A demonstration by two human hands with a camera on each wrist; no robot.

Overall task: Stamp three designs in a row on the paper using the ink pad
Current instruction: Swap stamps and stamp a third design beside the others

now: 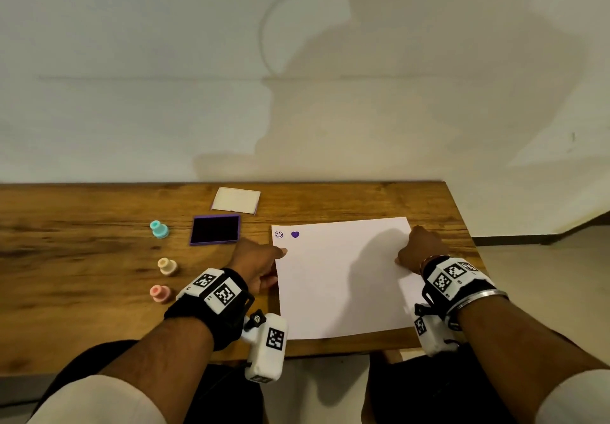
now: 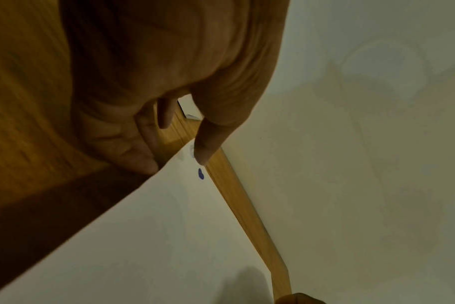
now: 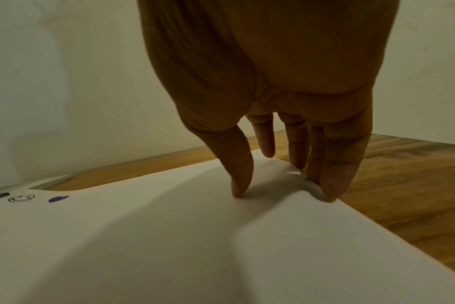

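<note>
The white paper [image 1: 343,278] lies on the wooden table [image 1: 82,258]. A smiley print [image 1: 279,234] and a purple heart print [image 1: 295,234] sit side by side in its far left corner. My left hand [image 1: 260,263] is at the paper's left edge [image 2: 133,195], thumb [image 2: 203,152] over the sheet and fingertips [image 2: 146,162] against the edge. My right hand [image 1: 419,252] pinches the right edge, thumb [image 3: 240,185] on top. There the sheet [image 3: 169,236] bows up against the fingers [image 3: 333,181]. The open ink pad [image 1: 215,229] lies left of the paper.
The ink pad's lid [image 1: 236,200] lies behind the pad. A teal stamp [image 1: 159,229], a cream stamp [image 1: 167,266] and a pink stamp [image 1: 160,293] stand in a column at the left. The table's right edge [image 1: 468,242] runs close to the paper, and a wall rises behind.
</note>
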